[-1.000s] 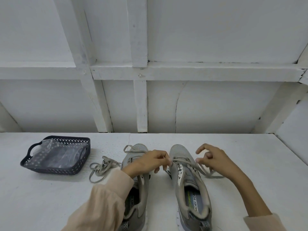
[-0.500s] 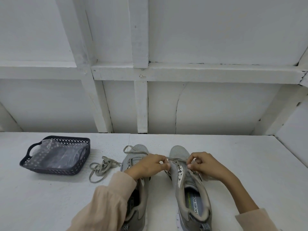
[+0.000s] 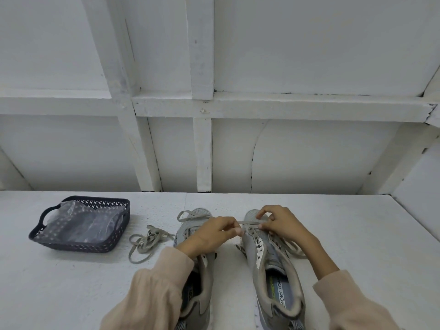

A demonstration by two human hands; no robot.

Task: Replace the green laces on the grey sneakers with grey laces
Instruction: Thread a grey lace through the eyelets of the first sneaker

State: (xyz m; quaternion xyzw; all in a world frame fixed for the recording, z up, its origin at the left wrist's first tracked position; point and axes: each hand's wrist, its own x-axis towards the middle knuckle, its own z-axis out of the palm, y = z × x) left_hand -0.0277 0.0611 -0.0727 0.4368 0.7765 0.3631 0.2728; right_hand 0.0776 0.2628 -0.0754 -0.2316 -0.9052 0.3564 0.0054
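Well off to the left of the left hand, a dark mesh basket (image 3: 78,246) with a cut-out handle, flat on the white table (image 3: 357,234), a crumpled clear plastic bag (image 3: 83,222) inside it. Between basket and left hand, just beside the left sneaker, a heap of loose laces (image 3: 147,241) tangled on the table, dull grey-green in this light, exact colour hard to tell. Next, the left sneaker (image 3: 204,279), grey, toe pointing away, a looped strand (image 3: 188,215) lying over its toe just beyond the left hand. Left hand (image 3: 209,234) above the middle of that sneaker, fingers curled, thumb and fingertip pinching one end of a flat lace (image 3: 247,222). Lace taut and level from that pinch across the gap to the right hand. Hands close together, not touching, joined only by that short stretch. Right hand (image 3: 281,225) over the toe end of the right sneaker (image 3: 269,260), fingers bent, thumb and forefinger pinching the same lace close to the front eyelets. Below the right wrist, slack lengths trailing off the sneaker's outer side onto the table. Right sneaker parallel to the left one, a narrow strip of table between them. Pale sleeve (image 3: 154,294) on each forearm, the right one ending nearer the elbow. Beyond both hands, a white panelled wall (image 3: 309,151).
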